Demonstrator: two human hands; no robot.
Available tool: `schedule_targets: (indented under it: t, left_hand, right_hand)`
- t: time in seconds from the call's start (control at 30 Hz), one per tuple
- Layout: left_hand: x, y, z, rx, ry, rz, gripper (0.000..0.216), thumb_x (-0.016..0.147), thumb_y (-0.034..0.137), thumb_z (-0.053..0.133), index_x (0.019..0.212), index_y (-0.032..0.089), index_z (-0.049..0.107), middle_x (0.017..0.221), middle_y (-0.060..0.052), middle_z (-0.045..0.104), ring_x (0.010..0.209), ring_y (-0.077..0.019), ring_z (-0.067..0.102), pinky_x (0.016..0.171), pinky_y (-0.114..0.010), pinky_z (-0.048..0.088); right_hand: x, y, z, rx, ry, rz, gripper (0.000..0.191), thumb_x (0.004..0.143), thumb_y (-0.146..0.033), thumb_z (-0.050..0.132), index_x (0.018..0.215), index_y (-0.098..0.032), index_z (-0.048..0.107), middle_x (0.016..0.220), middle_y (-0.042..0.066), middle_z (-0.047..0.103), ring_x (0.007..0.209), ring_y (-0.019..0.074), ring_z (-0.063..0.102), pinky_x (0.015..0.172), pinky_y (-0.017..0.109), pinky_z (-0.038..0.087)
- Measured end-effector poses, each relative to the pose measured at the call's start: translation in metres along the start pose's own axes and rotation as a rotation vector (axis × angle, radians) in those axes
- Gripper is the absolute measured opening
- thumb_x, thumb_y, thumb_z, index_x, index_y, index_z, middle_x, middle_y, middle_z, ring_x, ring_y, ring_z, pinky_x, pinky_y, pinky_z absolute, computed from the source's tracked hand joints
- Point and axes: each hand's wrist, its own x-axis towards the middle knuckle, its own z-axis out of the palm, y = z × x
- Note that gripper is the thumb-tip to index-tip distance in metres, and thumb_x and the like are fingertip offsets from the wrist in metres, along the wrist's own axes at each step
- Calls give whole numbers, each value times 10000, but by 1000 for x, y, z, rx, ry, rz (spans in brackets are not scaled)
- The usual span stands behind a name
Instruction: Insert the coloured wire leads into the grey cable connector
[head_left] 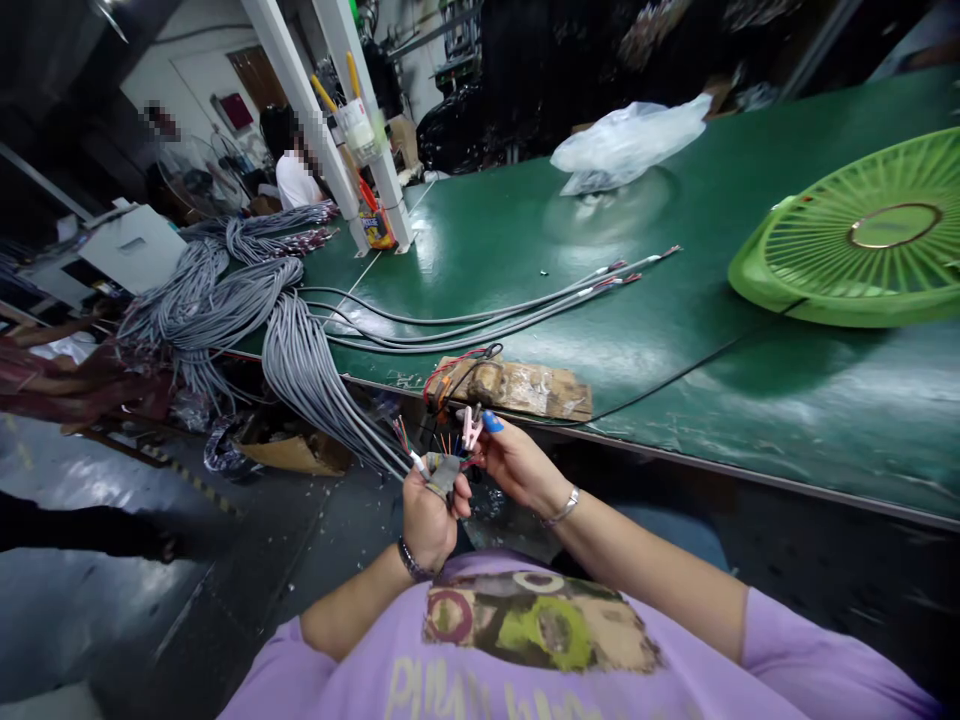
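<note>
My left hand (431,515) is closed around the stripped end of a grey multi-core cable (390,458), with thin coloured wires (402,432) fanning out above it. A grey wrapping with yellowish marks (442,474) covers the area of the left thumb. My right hand (521,462), a blue cover (492,421) on one fingertip, pinches thin reddish wires (472,461) beside the left fingers. A pale pink clip (471,428) stands close to the right fingertips; whether they touch it I cannot tell. Behind it, a taped wooden block (525,388) lies at the table edge.
A big bundle of grey cables (300,350) hangs over the edge of the green table (660,370) at left. Several cables (480,325) lie across the top. A green fan (862,240), a plastic bag (630,140) and a white post (360,120) stand farther off. People are at far left.
</note>
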Motion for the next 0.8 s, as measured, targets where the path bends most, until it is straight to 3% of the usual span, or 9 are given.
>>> schedule_targets:
  t: [0.13, 0.37, 0.8]
  left_hand:
    - [1, -2, 2, 22, 2, 33, 249, 668, 349, 681, 675, 167, 511, 473, 38, 571, 311, -44, 427, 325, -139, 286]
    - [4, -8, 1, 76, 18, 30, 276, 672, 387, 681, 706, 166, 520, 492, 44, 575, 316, -43, 432, 330, -148, 286]
    - [1, -14, -6, 137, 16, 14, 279, 707, 387, 655, 684, 168, 483, 500, 40, 584, 322, -44, 446, 324, -150, 245]
  right_hand:
    - [0, 3, 1, -200, 163, -151, 369, 728, -519, 636, 622, -167, 596, 549, -19, 516, 523, 96, 398, 520, 232, 331]
    - [6, 2, 5, 116, -10, 103, 371, 670, -536, 687, 730, -171, 655, 639, 11, 603, 592, 127, 497, 572, 260, 408]
    - [7, 5, 10, 170, 91, 78, 327, 682, -498, 695, 756, -188, 623, 681, 0, 615, 581, 120, 491, 531, 249, 379]
